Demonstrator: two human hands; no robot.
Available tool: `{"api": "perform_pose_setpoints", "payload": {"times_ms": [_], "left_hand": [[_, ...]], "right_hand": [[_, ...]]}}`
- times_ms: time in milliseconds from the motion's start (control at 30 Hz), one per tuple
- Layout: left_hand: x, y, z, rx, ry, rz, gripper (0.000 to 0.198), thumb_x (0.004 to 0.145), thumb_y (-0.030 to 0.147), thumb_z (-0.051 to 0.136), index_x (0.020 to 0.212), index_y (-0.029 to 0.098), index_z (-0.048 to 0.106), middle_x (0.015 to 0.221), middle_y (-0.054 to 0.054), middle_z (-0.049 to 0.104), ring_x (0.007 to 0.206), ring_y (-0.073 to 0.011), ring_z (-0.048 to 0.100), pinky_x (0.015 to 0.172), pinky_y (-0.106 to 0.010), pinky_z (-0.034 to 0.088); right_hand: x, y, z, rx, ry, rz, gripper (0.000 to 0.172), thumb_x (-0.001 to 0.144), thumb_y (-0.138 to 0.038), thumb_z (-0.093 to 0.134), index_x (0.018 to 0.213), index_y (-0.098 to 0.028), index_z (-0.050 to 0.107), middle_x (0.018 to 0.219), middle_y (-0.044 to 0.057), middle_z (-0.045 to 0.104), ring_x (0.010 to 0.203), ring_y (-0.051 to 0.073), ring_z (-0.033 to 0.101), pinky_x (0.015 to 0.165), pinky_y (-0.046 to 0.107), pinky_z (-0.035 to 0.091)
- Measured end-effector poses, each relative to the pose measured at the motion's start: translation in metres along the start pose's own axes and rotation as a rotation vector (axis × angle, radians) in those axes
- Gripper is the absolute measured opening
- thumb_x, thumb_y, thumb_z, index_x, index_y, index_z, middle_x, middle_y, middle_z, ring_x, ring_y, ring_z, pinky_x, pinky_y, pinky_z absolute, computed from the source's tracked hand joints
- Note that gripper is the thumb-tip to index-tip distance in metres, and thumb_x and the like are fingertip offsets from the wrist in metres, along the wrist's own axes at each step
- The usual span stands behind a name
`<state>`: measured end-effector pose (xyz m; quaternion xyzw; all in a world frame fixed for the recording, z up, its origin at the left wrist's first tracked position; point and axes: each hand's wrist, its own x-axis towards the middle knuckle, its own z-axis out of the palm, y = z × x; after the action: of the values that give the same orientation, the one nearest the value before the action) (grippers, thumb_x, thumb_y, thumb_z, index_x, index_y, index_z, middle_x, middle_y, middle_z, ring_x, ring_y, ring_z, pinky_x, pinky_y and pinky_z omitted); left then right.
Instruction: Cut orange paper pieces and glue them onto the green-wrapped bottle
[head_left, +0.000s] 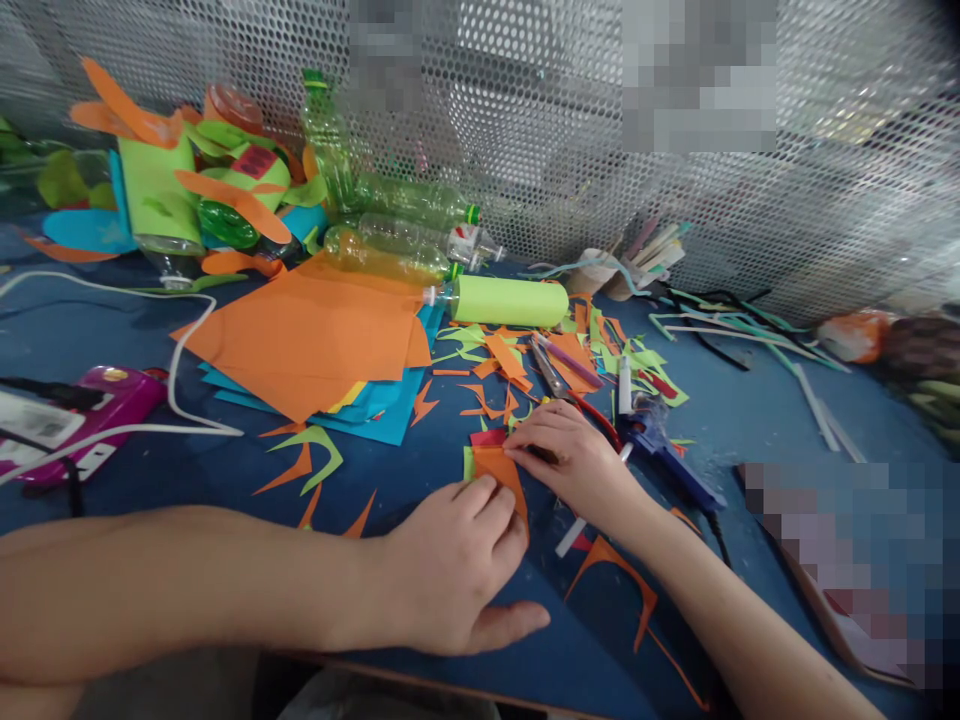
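An orange paper piece [496, 466] lies on the blue table, with a red paper bit [487, 438] at its top edge and a green sliver on its left. My left hand [465, 565] rests over its lower part, fingers bent down on it and thumb stuck out to the side, apart. At the upper right edge, my right hand [581, 450] pinches the orange piece between thumb and fingers. Just beyond the right hand lie scissors [551, 370], partly hidden by it, and a blue glue gun [671, 455].
Orange and blue paper sheets [300, 330] are stacked at left. A green-wrapped bottle [510, 302] lies behind scattered scraps. Plastic bottles [397, 250] and paper-decorated bottles [157, 190] line the mesh wall [525, 120]. A purple device [124, 400] with a white cable lies left.
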<state>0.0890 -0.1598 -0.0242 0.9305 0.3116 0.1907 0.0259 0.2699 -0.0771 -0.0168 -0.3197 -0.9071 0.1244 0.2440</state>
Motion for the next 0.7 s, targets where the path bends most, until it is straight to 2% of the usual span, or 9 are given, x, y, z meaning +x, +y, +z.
{"api": "perform_pose_setpoints", "payload": {"times_ms": [100, 167, 233, 300, 500, 700], "left_hand": [[0.013, -0.019, -0.008, -0.055, 0.005, -0.051, 0.041, 0.091, 0.039, 0.032, 0.093, 0.010, 0.061, 0.092, -0.013, 0.059, 0.085, -0.0237, 0.053, 0.075, -0.036, 0.046], [0.022, -0.036, -0.012, -0.041, 0.016, -0.139, 0.034, 0.092, 0.028, 0.032, 0.091, 0.010, 0.061, 0.088, -0.011, 0.059, 0.084, -0.0221, 0.053, 0.077, -0.037, 0.045], [0.027, -0.051, -0.013, -0.086, 0.001, -0.233, 0.027, 0.091, 0.024, 0.038, 0.089, 0.012, 0.062, 0.084, -0.008, 0.058, 0.083, -0.0205, 0.053, 0.075, -0.035, 0.044], [0.028, -0.061, -0.011, -0.131, -0.026, -0.268, 0.022, 0.088, 0.024, 0.045, 0.086, 0.013, 0.063, 0.081, -0.007, 0.058, 0.083, -0.0196, 0.053, 0.075, -0.034, 0.044], [0.025, -0.065, -0.008, -0.176, -0.081, -0.258, 0.019, 0.088, 0.021, 0.047, 0.082, 0.015, 0.064, 0.079, -0.005, 0.058, 0.082, -0.0184, 0.053, 0.074, -0.033, 0.043], [0.026, -0.064, -0.007, -0.271, -0.062, -0.324, 0.012, 0.084, 0.018, 0.052, 0.077, 0.016, 0.061, 0.080, -0.003, 0.057, 0.081, -0.0171, 0.053, 0.073, -0.031, 0.043]], "right_hand": [[0.000, 0.001, 0.000, -0.007, -0.015, 0.006, 0.007, 0.080, -0.015, 0.060, 0.080, -0.020, 0.063, 0.078, 0.001, 0.067, 0.078, 0.016, 0.054, 0.080, 0.034, 0.042], [-0.001, 0.001, 0.000, -0.010, -0.032, 0.016, 0.008, 0.079, -0.013, 0.060, 0.079, -0.020, 0.063, 0.077, 0.001, 0.066, 0.077, 0.016, 0.054, 0.079, 0.034, 0.042], [-0.001, 0.001, -0.001, -0.014, -0.042, 0.030, 0.007, 0.079, -0.013, 0.061, 0.078, -0.020, 0.063, 0.077, 0.001, 0.066, 0.076, 0.016, 0.054, 0.078, 0.033, 0.043], [-0.001, 0.001, 0.000, -0.021, -0.037, 0.054, 0.005, 0.079, -0.015, 0.062, 0.078, -0.020, 0.064, 0.076, 0.002, 0.066, 0.077, 0.016, 0.053, 0.077, 0.033, 0.043], [-0.004, 0.003, 0.003, -0.020, -0.031, 0.050, 0.014, 0.080, -0.018, 0.061, 0.092, -0.023, 0.066, 0.082, 0.002, 0.067, 0.080, 0.017, 0.053, 0.078, 0.034, 0.044], [-0.004, 0.004, 0.003, -0.019, -0.036, 0.051, 0.009, 0.080, -0.018, 0.060, 0.086, -0.021, 0.067, 0.081, 0.003, 0.067, 0.080, 0.018, 0.053, 0.078, 0.034, 0.044]]}}
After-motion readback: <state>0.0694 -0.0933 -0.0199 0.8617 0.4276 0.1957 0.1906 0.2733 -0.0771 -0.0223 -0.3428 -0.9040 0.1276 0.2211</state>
